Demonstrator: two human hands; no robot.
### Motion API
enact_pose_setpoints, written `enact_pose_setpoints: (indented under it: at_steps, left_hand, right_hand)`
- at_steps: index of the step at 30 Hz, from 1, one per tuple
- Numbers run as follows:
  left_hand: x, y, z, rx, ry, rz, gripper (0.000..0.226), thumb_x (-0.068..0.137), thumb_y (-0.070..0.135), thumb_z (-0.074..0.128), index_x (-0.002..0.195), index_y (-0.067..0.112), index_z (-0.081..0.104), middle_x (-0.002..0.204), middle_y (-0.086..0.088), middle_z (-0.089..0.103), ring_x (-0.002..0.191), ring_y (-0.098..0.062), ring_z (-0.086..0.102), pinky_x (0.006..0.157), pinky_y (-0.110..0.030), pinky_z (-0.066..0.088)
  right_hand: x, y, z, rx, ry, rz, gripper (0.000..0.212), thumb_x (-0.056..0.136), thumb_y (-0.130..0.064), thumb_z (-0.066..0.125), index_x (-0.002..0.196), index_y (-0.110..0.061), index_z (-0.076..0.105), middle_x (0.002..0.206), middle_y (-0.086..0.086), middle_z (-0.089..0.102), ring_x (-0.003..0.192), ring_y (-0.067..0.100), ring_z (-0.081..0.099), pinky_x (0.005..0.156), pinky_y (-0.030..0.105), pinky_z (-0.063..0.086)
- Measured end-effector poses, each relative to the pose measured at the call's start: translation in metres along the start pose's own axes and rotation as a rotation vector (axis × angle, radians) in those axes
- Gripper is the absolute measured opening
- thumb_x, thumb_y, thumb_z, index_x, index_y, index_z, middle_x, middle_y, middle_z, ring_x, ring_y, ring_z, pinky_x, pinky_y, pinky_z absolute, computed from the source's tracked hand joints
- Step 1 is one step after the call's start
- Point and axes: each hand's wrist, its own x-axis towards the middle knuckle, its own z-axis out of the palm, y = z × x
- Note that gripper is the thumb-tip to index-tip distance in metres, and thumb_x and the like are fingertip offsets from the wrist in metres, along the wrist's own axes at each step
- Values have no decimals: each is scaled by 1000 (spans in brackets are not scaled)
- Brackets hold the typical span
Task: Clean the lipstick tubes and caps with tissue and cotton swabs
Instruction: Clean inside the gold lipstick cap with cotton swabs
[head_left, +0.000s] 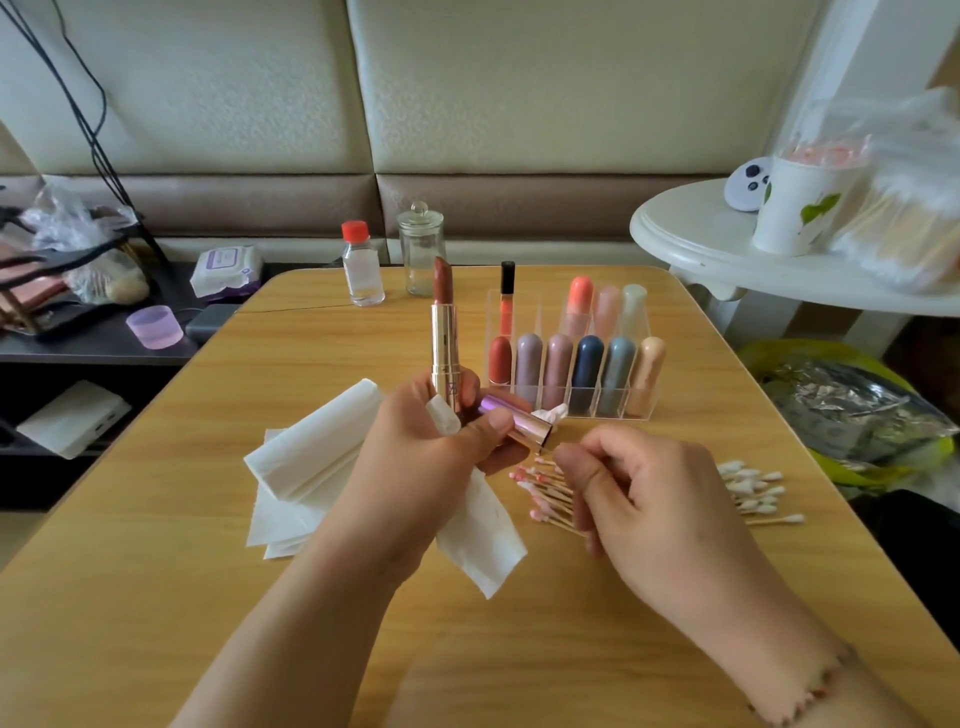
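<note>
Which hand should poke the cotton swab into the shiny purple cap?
Probably the right hand: it already pinches a cotton swab whose tip sits beside the open end of the cap. The left hand is full, holding the open lipstick, cap and tissue.

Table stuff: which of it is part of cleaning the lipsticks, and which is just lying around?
In use:
- left hand gripping open lipstick, its cap and tissue
- right hand pinching a cotton swab
- swab piles
- organizer of lipsticks

Lying about:
- red-capped bottle
- glass jar
- wipes pack
- purple cup
</note>
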Motion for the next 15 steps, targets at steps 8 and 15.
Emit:
enact_pose_setpoints:
  at_steps: [8, 15]
  left_hand:
    - [-1, 4, 1, 59, -31, 17, 24, 89, -10, 60, 79, 9, 49, 73, -5, 70, 77, -23, 73, 76, -35, 59]
    - [0, 3, 0, 69, -21, 16, 23, 89, -9, 61, 80, 9, 49, 69, -2, 68, 76, -23, 72, 77, -37, 60]
  right_hand:
    - [1, 1, -3, 36, 46, -11, 30, 94, -35, 57, 67, -23, 61, 55, -8, 59, 48, 7, 54, 44, 14, 35]
    - [1, 1, -3, 178, -21, 14, 30, 97, -21, 59, 67, -21, 61, 49, -17, 54, 45, 3, 50, 48, 10, 35]
